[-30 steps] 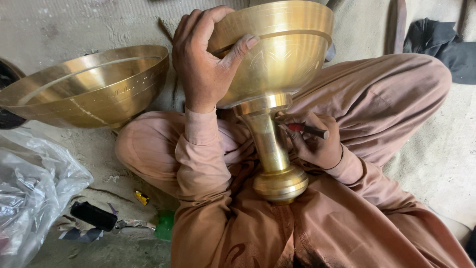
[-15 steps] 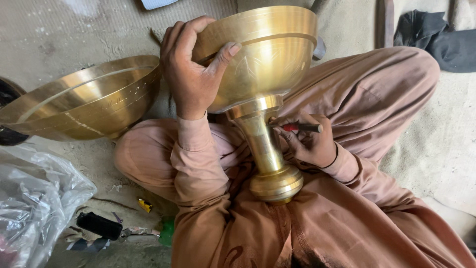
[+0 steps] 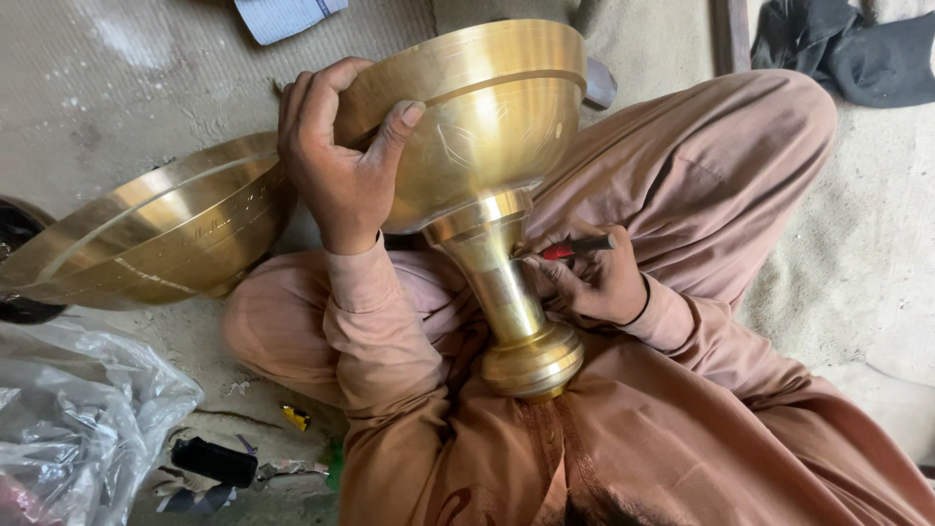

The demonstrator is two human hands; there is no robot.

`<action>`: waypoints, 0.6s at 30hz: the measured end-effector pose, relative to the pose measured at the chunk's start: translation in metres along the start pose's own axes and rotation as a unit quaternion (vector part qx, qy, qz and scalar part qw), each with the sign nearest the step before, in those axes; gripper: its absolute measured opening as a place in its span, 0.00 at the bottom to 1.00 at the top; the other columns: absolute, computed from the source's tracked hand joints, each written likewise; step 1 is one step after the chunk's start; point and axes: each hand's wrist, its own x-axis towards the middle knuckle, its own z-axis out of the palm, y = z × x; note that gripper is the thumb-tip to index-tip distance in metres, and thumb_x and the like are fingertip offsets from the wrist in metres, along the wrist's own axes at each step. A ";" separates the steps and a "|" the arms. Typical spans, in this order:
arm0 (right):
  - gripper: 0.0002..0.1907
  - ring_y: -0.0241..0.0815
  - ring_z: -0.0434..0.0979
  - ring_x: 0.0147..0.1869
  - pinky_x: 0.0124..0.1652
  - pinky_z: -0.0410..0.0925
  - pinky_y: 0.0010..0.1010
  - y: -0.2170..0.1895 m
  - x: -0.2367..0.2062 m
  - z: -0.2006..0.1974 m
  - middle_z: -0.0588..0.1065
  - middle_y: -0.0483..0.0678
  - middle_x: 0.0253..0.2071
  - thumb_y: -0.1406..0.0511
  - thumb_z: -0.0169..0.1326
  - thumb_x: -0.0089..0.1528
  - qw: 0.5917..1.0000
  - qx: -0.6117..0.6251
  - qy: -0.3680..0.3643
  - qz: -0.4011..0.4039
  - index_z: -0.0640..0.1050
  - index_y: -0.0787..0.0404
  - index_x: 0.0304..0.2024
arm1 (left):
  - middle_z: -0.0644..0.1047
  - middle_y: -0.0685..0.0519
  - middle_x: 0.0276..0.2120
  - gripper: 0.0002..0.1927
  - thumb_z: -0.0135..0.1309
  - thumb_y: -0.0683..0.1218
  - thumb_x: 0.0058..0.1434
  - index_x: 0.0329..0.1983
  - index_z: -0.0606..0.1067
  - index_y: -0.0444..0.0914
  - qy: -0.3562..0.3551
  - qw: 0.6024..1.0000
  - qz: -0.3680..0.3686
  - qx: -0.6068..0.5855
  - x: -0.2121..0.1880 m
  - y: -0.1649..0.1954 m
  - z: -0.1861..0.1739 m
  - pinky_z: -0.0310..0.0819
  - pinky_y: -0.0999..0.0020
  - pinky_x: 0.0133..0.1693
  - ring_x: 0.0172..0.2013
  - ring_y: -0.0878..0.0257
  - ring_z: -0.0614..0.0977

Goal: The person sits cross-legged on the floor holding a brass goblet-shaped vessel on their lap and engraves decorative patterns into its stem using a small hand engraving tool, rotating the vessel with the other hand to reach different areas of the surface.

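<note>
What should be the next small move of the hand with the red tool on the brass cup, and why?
Probably a short stroke of the red tool along the stem. The right hand has its tip at the neck of the brass goblet, just under the bowl, while the left hand grips the bowl to steady it.

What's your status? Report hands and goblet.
Left hand grips brass goblet bowl. Right hand holds red-tipped tool at stem. Second brass bowl alongside, clear.
</note>
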 end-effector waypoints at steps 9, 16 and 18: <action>0.03 0.27 0.73 0.27 0.29 0.66 0.21 0.001 -0.008 0.001 0.78 0.45 0.27 0.72 0.59 0.65 0.994 0.081 0.007 0.068 0.78 0.65 0.42 | 0.77 0.52 0.41 0.27 0.67 0.65 0.67 0.51 0.79 0.38 0.005 1.000 -0.019 -0.012 -0.003 -0.003 0.004 0.75 0.64 0.45 0.42 0.58 0.79; 0.04 0.30 0.79 0.38 0.40 0.72 0.22 0.016 -0.020 0.002 0.81 0.48 0.36 0.72 0.59 0.65 0.988 0.134 0.021 0.067 0.77 0.65 0.42 | 0.76 0.54 0.41 0.28 0.64 0.67 0.68 0.51 0.79 0.38 0.002 1.000 -0.021 -0.006 -0.006 -0.005 0.006 0.74 0.64 0.46 0.43 0.60 0.78; 0.04 0.31 0.79 0.40 0.42 0.72 0.22 0.024 -0.024 0.003 0.81 0.48 0.38 0.73 0.59 0.65 0.985 0.157 0.023 0.069 0.77 0.65 0.42 | 0.76 0.54 0.41 0.29 0.64 0.67 0.68 0.51 0.79 0.38 0.004 1.000 -0.025 -0.007 -0.007 -0.005 0.007 0.75 0.63 0.46 0.43 0.60 0.78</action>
